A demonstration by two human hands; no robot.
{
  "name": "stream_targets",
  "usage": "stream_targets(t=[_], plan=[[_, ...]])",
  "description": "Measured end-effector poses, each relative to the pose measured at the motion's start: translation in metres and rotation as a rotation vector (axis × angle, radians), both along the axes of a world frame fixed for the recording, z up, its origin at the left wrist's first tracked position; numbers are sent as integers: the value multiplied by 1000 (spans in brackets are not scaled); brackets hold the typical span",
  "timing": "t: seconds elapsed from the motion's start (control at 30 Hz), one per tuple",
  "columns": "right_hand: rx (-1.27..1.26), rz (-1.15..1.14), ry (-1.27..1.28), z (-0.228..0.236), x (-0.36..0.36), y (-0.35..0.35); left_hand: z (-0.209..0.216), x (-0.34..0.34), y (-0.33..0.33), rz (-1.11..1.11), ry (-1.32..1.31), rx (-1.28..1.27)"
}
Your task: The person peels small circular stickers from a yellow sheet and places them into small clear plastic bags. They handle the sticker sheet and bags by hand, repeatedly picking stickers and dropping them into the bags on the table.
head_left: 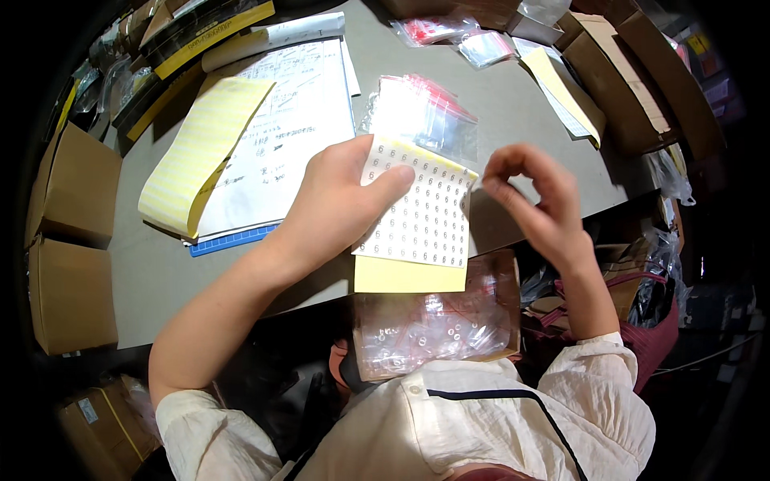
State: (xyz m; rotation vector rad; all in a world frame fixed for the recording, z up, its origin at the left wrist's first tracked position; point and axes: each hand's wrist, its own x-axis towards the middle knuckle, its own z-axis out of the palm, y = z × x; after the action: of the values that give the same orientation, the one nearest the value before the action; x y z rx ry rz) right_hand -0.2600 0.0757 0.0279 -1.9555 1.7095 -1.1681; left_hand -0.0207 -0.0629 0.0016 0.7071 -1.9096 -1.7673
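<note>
My left hand [337, 192] grips a sheet of small white number stickers [417, 216], its thumb pressed on the printed face and its fingers hidden behind. Yellow backing paper [409, 275] shows below the white part. Just off the sheet's right edge, my right hand [541, 196] is curled with thumb and forefinger tips together in a pinch. Whatever is between those tips is too small to make out. Beyond the sheet lies a stack of clear zip bags [429, 112] with red strips, partly covered by it.
Below the table edge, an open carton [517, 321] holds clear bags. Left of my hands lie handwritten papers [281, 144] and a long yellow sticker strip [200, 152]. Cardboard boxes [76, 188] stand at the left; another sticker sheet [561, 92] and cartons [626, 72] are far right.
</note>
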Motion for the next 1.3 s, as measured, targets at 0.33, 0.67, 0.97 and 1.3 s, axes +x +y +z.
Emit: stream_targets(t=[0.33,0.67,0.97,1.3], plan=[[423,47,-148,-7,-57,-90,-9,-4,5,19,18,-180],[389,-254,388,25,-62,-58,0,-2,9,38,54,-197],[197,64,23,12,-13,-9,-8,-2,5,33,96,-71],[-216,76,401,2,3,-7,-7,-1,0,-57,133,81]])
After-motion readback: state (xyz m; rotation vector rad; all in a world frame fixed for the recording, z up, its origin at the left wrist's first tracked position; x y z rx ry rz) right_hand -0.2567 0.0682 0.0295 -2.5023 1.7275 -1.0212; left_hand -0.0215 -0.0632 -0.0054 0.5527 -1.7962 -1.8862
